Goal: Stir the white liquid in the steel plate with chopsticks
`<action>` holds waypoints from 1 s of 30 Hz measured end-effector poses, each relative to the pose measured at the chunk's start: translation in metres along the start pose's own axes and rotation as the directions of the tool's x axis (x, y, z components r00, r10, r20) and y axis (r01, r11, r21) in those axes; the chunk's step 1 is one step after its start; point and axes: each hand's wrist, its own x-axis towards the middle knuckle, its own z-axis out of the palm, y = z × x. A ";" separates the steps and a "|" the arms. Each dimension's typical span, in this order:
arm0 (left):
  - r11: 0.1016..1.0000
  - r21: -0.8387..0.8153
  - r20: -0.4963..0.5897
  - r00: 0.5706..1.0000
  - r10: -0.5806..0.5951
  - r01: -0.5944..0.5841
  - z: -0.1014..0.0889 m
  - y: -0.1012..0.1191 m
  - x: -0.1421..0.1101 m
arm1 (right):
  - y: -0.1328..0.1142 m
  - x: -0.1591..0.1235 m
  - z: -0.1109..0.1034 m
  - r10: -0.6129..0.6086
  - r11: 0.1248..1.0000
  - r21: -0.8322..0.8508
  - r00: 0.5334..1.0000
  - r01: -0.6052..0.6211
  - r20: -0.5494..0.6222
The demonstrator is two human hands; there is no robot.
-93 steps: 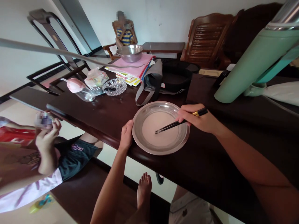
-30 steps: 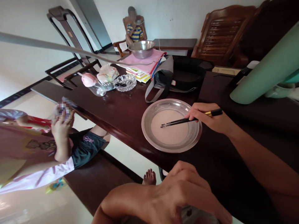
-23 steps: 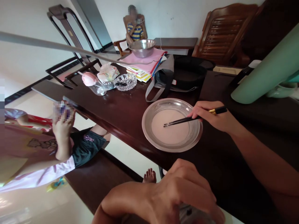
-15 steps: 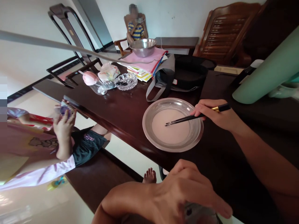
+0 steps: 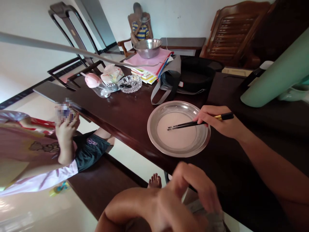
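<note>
My right hand [image 5: 216,118] grips a pair of black chopsticks [image 5: 184,124] with gold bands near their thick ends. Their tips reach into a wide stainless steel bowl [image 5: 151,135] that holds a pale pinkish liquid [image 5: 176,137]. The bowl stands near the table's front edge, and the chopstick tips are close together at the liquid's surface. Low in the view, my left hand [image 5: 183,199] is held off the bowl, above my lap, its fingers loosely bent, apart and partly blurred. I see nothing in it; greyish cloth shows beneath.
On the dark table [image 5: 125,112] are a glass ashtray [image 5: 131,86], a pink-lidded cup [image 5: 93,80], books under another metal bowl [image 5: 148,50], a black bag [image 5: 195,75] and a green cylinder [image 5: 267,77]. One person [image 5: 65,135] sits at left, another [image 5: 141,30] in a far chair.
My right hand has shifted slightly left and down, carrying the chopstick tips left across the liquid. The fingers of my left hand have curled inward from a more stretched pose.
</note>
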 end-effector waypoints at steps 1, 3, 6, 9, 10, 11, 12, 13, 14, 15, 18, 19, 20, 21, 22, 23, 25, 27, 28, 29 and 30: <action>0.988 -0.150 -0.135 0.991 0.022 -0.042 -0.004 -0.005 0.007 | 0.000 0.000 0.000 -0.003 1.000 0.001 1.000 0.003 0.010; 0.937 -0.346 -0.249 0.968 -0.041 -0.049 -0.016 -0.017 0.022 | 0.000 0.001 -0.002 0.004 1.000 -0.010 1.000 -0.004 -0.008; 0.879 -0.475 -0.423 0.865 -0.271 0.043 -0.040 -0.032 0.038 | 0.002 0.000 -0.005 0.024 0.999 -0.039 0.997 -0.027 -0.069; 0.826 -0.560 -0.473 0.795 -0.381 0.063 -0.056 -0.042 0.044 | 0.001 -0.002 -0.003 0.036 0.999 0.004 0.999 -0.036 -0.008; 0.816 -0.574 -0.467 0.792 -0.393 0.066 -0.059 -0.043 0.044 | 0.000 -0.002 -0.002 0.035 0.999 0.028 0.999 -0.035 0.032; 0.808 -0.584 -0.460 0.792 -0.400 0.069 -0.060 -0.044 0.044 | 0.000 -0.002 -0.001 0.032 0.998 0.043 0.998 -0.035 0.060; 0.804 -0.591 -0.456 0.794 -0.403 0.069 -0.061 -0.044 0.043 | 0.001 -0.002 -0.001 0.029 0.998 0.046 0.997 -0.033 0.067; 0.800 -0.596 -0.452 0.794 -0.406 0.069 -0.060 -0.044 0.042 | 0.001 -0.001 -0.001 0.028 0.999 0.036 0.998 -0.030 0.051; 0.796 -0.602 -0.448 0.794 -0.410 0.072 -0.059 -0.043 0.041 | 0.002 -0.001 -0.002 0.029 0.999 0.018 0.999 -0.030 0.016; 0.791 -0.607 -0.443 0.794 -0.417 0.077 -0.059 -0.043 0.041 | 0.002 0.000 -0.003 0.032 0.999 -0.004 0.999 -0.032 -0.026; 0.771 -0.629 -0.418 0.792 -0.446 0.102 -0.057 -0.042 0.041 | 0.001 0.000 -0.004 0.035 0.999 -0.026 0.997 -0.037 -0.069; 0.763 -0.637 -0.409 0.791 -0.456 0.111 -0.057 -0.041 0.042 | 0.000 -0.001 -0.003 0.033 0.999 -0.017 0.999 -0.034 -0.042; 0.756 -0.644 -0.402 0.790 -0.464 0.117 -0.058 -0.041 0.042 | -0.001 -0.001 -0.003 0.030 1.000 -0.002 1.000 -0.030 -0.005; 0.751 -0.650 -0.397 0.789 -0.469 0.120 -0.058 -0.041 0.043 | -0.001 -0.002 -0.002 0.027 1.000 0.013 0.999 -0.027 0.031; 0.747 -0.654 -0.394 0.789 -0.472 0.121 -0.058 -0.041 0.044 | -0.001 -0.002 -0.002 0.027 0.999 0.024 0.998 -0.028 0.055; 0.746 -0.656 -0.394 0.789 -0.472 0.119 -0.059 -0.040 0.045 | -0.001 -0.002 -0.002 0.030 0.999 0.029 0.998 -0.031 0.057; 0.749 -0.653 -0.396 0.791 -0.467 0.115 -0.060 -0.040 0.047 | 0.000 -0.001 -0.005 0.041 0.999 0.016 0.999 -0.041 0.009; 0.761 -0.639 -0.398 0.797 -0.453 0.114 -0.060 -0.039 0.047 | 0.001 -0.001 -0.007 0.044 0.999 -0.008 0.998 -0.045 -0.049; 0.770 -0.628 -0.399 0.803 -0.442 0.112 -0.060 -0.039 0.047 | 0.000 -0.001 -0.008 0.041 0.999 -0.015 0.998 -0.042 -0.057; 0.779 -0.617 -0.400 0.809 -0.430 0.108 -0.061 -0.039 0.047 | -0.001 -0.002 -0.008 0.036 0.999 -0.017 0.998 -0.036 -0.048; 0.787 -0.608 -0.402 0.815 -0.417 0.103 -0.061 -0.039 0.047 | -0.002 -0.003 -0.008 0.028 1.000 -0.012 0.999 -0.028 -0.028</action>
